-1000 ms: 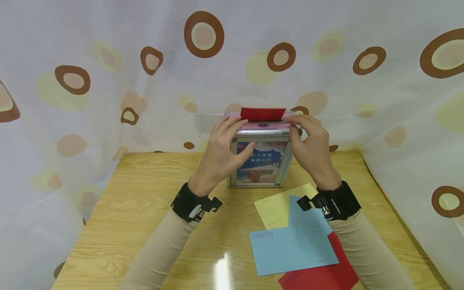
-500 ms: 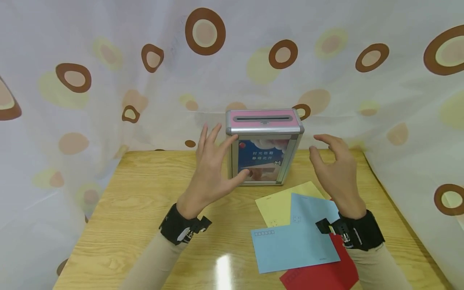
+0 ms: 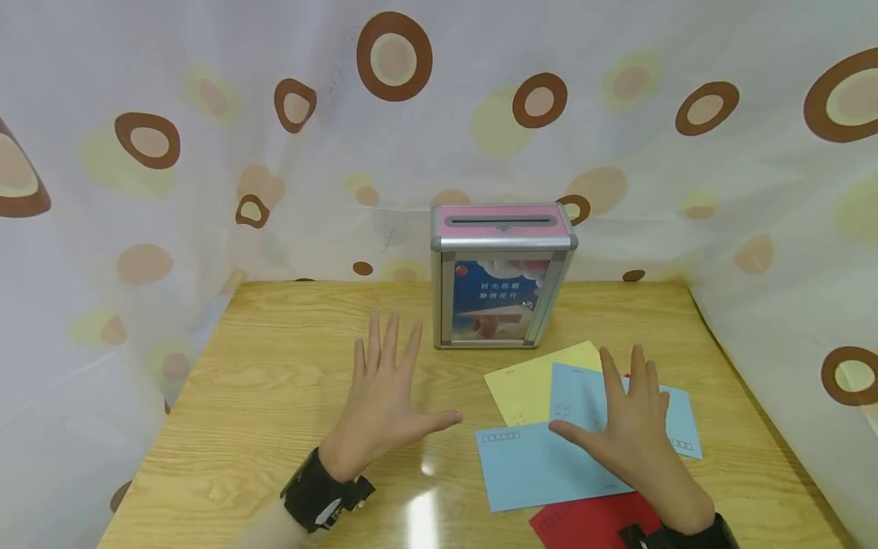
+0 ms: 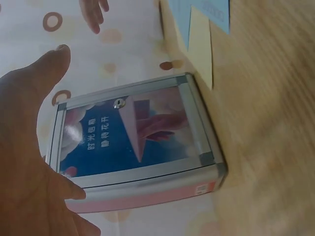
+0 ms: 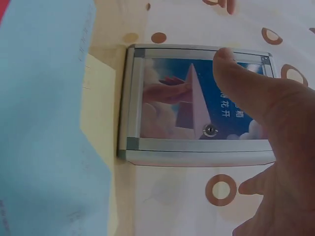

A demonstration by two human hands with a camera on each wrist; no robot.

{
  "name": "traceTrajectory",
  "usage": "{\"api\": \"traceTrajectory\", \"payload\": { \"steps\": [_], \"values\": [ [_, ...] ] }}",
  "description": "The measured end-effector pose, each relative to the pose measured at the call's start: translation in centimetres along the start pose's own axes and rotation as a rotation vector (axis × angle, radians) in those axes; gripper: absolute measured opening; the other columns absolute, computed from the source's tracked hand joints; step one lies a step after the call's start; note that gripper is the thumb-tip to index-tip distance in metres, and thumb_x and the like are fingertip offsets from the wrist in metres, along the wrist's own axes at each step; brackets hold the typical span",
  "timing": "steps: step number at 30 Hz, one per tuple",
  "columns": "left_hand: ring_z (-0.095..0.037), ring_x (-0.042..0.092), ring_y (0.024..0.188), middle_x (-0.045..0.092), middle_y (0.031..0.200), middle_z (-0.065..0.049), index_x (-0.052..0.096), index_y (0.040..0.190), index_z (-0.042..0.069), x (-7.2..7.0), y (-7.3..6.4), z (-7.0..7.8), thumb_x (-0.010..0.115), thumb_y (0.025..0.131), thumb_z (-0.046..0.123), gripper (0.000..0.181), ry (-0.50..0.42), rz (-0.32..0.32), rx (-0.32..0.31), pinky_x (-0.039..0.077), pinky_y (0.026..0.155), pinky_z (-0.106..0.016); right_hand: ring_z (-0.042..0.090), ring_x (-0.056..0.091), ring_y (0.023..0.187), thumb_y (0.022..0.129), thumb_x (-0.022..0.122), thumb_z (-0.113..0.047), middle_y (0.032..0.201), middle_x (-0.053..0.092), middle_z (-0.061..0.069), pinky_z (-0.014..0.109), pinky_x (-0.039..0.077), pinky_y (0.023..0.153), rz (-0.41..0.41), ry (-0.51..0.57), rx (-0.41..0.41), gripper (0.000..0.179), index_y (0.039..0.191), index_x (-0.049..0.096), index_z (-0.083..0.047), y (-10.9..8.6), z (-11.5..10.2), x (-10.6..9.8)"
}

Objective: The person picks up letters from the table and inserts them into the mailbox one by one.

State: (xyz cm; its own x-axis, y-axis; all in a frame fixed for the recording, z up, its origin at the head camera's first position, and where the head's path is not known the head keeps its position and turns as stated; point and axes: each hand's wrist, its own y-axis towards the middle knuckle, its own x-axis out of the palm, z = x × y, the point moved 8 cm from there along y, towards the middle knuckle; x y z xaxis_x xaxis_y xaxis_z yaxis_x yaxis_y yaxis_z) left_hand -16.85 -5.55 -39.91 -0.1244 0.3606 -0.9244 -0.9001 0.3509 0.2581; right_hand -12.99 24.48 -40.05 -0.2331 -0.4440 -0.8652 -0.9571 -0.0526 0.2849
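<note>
A pink mailbox (image 3: 504, 238) with silver edges stands upright at the back of the table, its top slot facing up with nothing sticking out. My left hand (image 3: 384, 400) is spread in front of the box and to its left, holding nothing. Fingers also spread, my right hand (image 3: 634, 431) hovers over the envelopes; whether it touches them I cannot tell. Beneath it lie blue envelopes (image 3: 542, 469), a yellow envelope (image 3: 517, 385) and a red envelope (image 3: 583, 522), overlapping. In the right wrist view the box's picture door (image 5: 172, 108) shows a small lock.
The wooden table (image 3: 274, 358) reaches back to a patterned curtain (image 3: 439, 137) that also hangs at both sides. The box stands close to the back curtain, and the envelopes lie in front of it to the right.
A red envelope stuck up from the slot a second ago and has gone from sight. Both hands have left the box top and come down toward me, their fingers spreading.
</note>
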Motion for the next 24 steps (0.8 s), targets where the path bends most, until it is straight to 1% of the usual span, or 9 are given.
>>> {"api": "traceTrajectory", "payload": {
  "steps": [4,6,9,11,14,17,19,21,24],
  "values": [
    [-0.035,-0.024,0.142,-0.015,0.161,-0.014,-0.001,0.157,0.021,1.8,-1.3,-0.6,0.046,0.064,0.095,0.128,0.019,-0.08,-0.04,-0.001,0.115,-0.066,0.063,-0.001,0.135,0.064,0.079,-0.066,0.155,-0.004,0.037,0.09,0.011,0.087,-0.122,-0.018,0.09,0.128,0.153,0.015,0.002,-2.0,1.0,2.0],
    [-0.034,-0.024,0.142,-0.016,0.16,-0.014,0.0,0.157,0.019,2.3,-1.8,-1.0,0.047,0.064,0.095,0.129,0.018,-0.105,-0.055,-0.004,0.115,-0.065,0.063,-0.003,0.135,0.066,0.077,-0.068,0.154,-0.007,0.038,0.09,0.011,0.088,-0.168,-0.02,0.145,0.13,0.152,0.011,0.005,-2.9,1.9,2.7],
    [-0.035,-0.024,0.142,-0.016,0.16,-0.015,0.0,0.157,0.017,2.9,-2.7,-1.8,0.047,0.064,0.095,0.13,0.041,-0.142,-0.071,-0.005,0.114,-0.067,0.066,-0.002,0.133,0.069,0.074,-0.069,0.151,-0.005,0.043,0.089,0.012,0.089,-0.214,-0.034,0.236,0.131,0.15,0.008,0.011,-4.2,3.7,3.3],
    [-0.036,-0.023,0.142,-0.014,0.16,-0.017,0.002,0.157,0.015,3.3,-3.2,-2.4,0.049,0.064,0.094,0.13,0.048,-0.163,-0.077,-0.005,0.113,-0.068,0.068,0.0,0.131,0.075,0.07,-0.068,0.148,-0.002,0.047,0.087,0.012,0.092,-0.24,-0.035,0.296,0.127,0.147,0.008,0.016,-5.0,5.0,3.4],
    [-0.037,-0.021,0.142,-0.01,0.16,-0.019,0.006,0.157,0.013,4.0,-4.3,-3.4,0.05,0.064,0.093,0.13,0.058,-0.196,-0.096,-0.004,0.113,-0.069,0.071,0.009,0.126,0.088,0.058,-0.062,0.142,0.006,0.052,0.084,0.017,0.096,-0.264,-0.006,0.377,0.111,0.142,0.012,0.023,-6.2,6.7,3.7],
    [-0.038,-0.018,0.143,-0.007,0.161,-0.019,0.005,0.157,0.014,4.8,-5.2,-4.0,0.051,0.065,0.092,0.129,0.051,-0.222,-0.111,-0.004,0.113,-0.069,0.068,0.019,0.121,0.096,0.045,-0.059,0.136,0.016,0.052,0.079,0.029,0.095,-0.289,0.026,0.462,0.099,0.138,0.017,0.026,-7.1,7.9,4.1],
    [-0.038,-0.017,0.143,-0.007,0.161,-0.018,0.002,0.157,0.016,5.3,-5.6,-4.0,0.05,0.066,0.092,0.128,0.038,-0.238,-0.111,-0.005,0.113,-0.068,0.065,0.025,0.115,0.096,0.043,-0.06,0.128,0.025,0.049,0.074,0.039,0.088,-0.299,0.019,0.504,0.096,0.137,0.024,0.025,-7.5,8.4,4.2],
    [-0.039,-0.014,0.144,-0.006,0.161,-0.018,0.001,0.157,0.017,5.7,-5.9,-3.7,0.049,0.066,0.092,0.128,0.028,-0.249,-0.108,-0.005,0.113,-0.068,0.059,0.03,0.111,0.094,0.047,-0.062,0.122,0.031,0.045,0.067,0.047,0.081,-0.321,0.005,0.528,0.095,0.135,0.031,0.023,-7.7,8.8,4.4],
    [-0.038,-0.014,0.144,-0.004,0.161,-0.019,0.003,0.157,0.016,6.0,-6.1,-2.9,0.048,0.067,0.092,0.127,0.013,-0.266,-0.102,-0.004,0.114,-0.067,0.054,0.035,0.105,0.091,0.055,-0.06,0.114,0.037,0.041,0.058,0.05,0.075,-0.347,-0.008,0.537,0.09,0.13,0.041,0.02,-7.8,9.0,4.6]
  ]
}}
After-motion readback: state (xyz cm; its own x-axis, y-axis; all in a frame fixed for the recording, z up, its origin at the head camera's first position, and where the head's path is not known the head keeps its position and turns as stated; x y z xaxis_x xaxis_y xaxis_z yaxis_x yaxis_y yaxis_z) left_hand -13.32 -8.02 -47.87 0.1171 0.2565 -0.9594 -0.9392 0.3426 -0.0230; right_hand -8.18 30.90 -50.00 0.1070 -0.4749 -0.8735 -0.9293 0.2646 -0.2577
